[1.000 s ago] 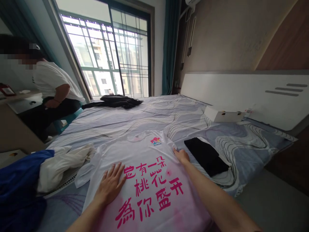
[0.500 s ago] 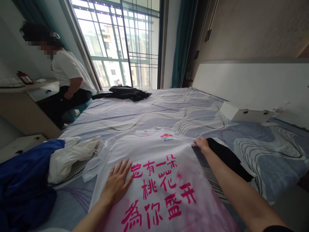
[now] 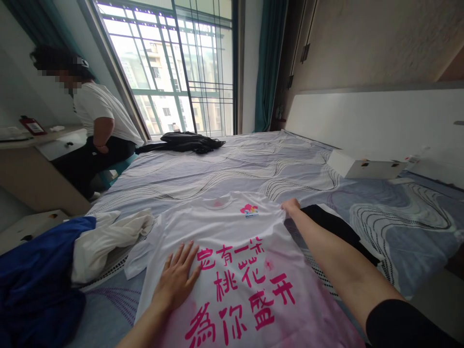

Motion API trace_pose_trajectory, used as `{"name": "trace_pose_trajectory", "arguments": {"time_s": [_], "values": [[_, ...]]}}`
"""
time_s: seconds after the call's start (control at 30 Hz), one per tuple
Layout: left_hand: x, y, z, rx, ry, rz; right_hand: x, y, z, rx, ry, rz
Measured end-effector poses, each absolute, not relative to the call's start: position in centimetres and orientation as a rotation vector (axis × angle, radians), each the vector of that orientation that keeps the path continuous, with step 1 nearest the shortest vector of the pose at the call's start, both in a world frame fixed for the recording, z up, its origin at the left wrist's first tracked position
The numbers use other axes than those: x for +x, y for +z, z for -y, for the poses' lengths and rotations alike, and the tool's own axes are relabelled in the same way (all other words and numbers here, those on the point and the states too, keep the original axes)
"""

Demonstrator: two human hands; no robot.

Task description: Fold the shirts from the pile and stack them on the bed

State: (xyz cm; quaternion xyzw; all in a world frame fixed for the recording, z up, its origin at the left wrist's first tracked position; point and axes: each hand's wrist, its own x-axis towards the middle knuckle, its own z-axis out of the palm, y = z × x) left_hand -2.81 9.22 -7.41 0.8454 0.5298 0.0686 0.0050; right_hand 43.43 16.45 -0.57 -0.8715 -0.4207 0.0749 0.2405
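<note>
A white T-shirt (image 3: pixel 224 227) with large pink characters lies spread flat on the bed (image 3: pixel 224 169). My left hand (image 3: pixel 177 280) rests palm down on its left half, fingers stretched out. My right hand (image 3: pixel 290 207) is at the shirt's right shoulder, fingers closed in a pinch on the fabric edge. A folded black garment (image 3: pixel 337 227) lies just right of my right arm.
A crumpled white cloth (image 3: pixel 108 237) and a blue garment (image 3: pixel 36 275) lie at the bed's left edge. A dark jacket (image 3: pixel 188 141) lies near the window. A white box (image 3: pixel 366 166) sits by the headboard. Another person (image 3: pixel 97 125) sits at a desk on the left.
My right hand has moved from the shirt's right side up to its shoulder and pinched the fabric. My left hand has stayed flat on the shirt.
</note>
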Motion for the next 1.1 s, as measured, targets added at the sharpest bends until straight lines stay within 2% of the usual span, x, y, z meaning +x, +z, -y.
{"name": "trace_pose_trajectory", "arguments": {"time_s": [0.13,0.33,0.5,0.67,0.93,1.1], "values": [[-2.8,-7.6,-9.2,2.652,0.207,-1.66,39.2,-0.4,-15.1,-2.289,0.093,1.514],[-2.8,-7.7,-9.2,2.649,0.2,-1.667,30.7,-3.6,-10.2,-1.904,0.096,2.306],[-2.8,-7.7,-9.2,2.641,0.2,-1.652,30.6,-3.6,-11.3,-2.042,-0.219,2.079],[-2.8,-7.6,-9.2,2.637,0.203,-1.668,31.8,-3.8,-14.6,-2.244,-0.069,2.012],[-2.8,-7.8,-9.0,2.629,0.204,-1.652,29.6,-3.5,-17.3,-2.152,0.101,2.125],[-2.9,-7.9,-8.9,2.642,0.259,-1.63,27.4,-5.2,-18.7,-2.136,0.187,2.127]]}}
